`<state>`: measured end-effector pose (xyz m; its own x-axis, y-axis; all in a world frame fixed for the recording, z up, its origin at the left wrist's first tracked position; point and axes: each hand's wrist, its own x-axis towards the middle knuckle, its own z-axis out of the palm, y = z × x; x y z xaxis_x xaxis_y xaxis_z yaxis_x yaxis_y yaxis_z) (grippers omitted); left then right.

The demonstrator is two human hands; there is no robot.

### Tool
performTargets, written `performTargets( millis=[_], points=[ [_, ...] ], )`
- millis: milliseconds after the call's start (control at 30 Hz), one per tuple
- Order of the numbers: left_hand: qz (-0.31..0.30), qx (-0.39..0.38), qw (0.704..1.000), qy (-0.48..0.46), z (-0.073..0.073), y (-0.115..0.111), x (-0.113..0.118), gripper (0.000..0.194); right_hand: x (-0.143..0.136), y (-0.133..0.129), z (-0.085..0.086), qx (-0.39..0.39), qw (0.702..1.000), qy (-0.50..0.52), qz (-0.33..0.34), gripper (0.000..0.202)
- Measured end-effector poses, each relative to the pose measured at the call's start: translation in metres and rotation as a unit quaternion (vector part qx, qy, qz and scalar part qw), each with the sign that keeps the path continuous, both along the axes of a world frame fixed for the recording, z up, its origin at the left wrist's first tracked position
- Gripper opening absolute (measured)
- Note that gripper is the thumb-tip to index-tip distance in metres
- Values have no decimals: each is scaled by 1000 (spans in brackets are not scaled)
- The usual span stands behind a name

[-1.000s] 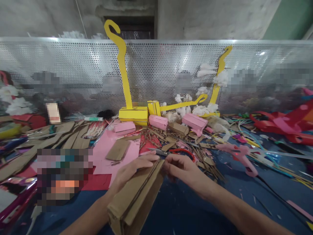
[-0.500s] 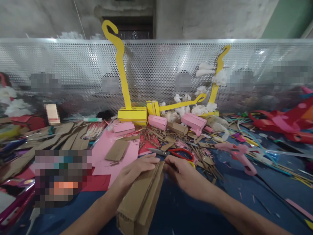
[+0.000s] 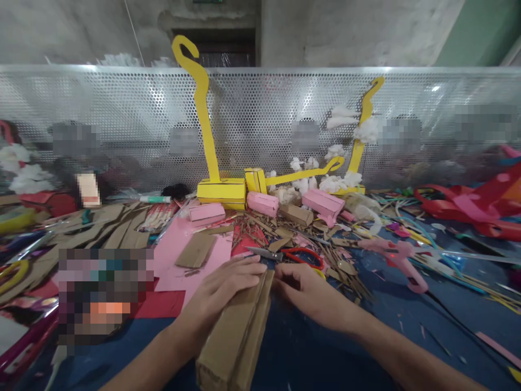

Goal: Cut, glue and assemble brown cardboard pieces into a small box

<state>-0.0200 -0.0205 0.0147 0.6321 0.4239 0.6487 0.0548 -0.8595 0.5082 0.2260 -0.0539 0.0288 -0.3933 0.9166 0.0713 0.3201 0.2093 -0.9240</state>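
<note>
A long brown cardboard box [image 3: 236, 334] lies slantwise in front of me, its near end toward the bottom of the head view. A seam or flap edge runs along its top. My left hand [image 3: 228, 285] lies over the far left part of the box, fingers wrapped across its top. At the far right corner, my right hand [image 3: 307, 293] has its fingers curled in and pressed against the box edge; its fingertips are partly hidden. Just beyond both hands lie scissors [image 3: 303, 255] with red handles, blades pointing left.
A pink glue gun [image 3: 401, 258] lies to the right, its cord trailing forward. Pink paper [image 3: 166, 274] holds a cardboard piece [image 3: 196, 250]. Behind are pink boxes [image 3: 323, 203], cardboard scraps [image 3: 345, 266] and a yellow box [image 3: 222, 191] with a tall hooked strip, before a perforated metal panel [image 3: 252, 108].
The box has shifted slightly, and the gap along its right-hand edge looks narrower. My left hand has moved a little with it; my right hand stays at the far corner.
</note>
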Motion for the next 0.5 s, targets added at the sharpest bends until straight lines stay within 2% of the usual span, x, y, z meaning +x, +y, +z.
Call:
performTargets(
  millis=[167,333,400,500],
  points=[
    [5,13,999,45,11,-11,0,35,2,1,-3,-48,998,35,28,22],
    [7,-6,1000,20,7,-6,0,30,-2,3,-6,-62,997,40,13,21],
    [13,-28,999,-11,1,-1,0,28,-1,5,-6,-46,999,27,-3,21],
    [18,-49,996,-70,-6,6,0,27,6,11,-2,44,996,-1,-79,28]
  ],
)
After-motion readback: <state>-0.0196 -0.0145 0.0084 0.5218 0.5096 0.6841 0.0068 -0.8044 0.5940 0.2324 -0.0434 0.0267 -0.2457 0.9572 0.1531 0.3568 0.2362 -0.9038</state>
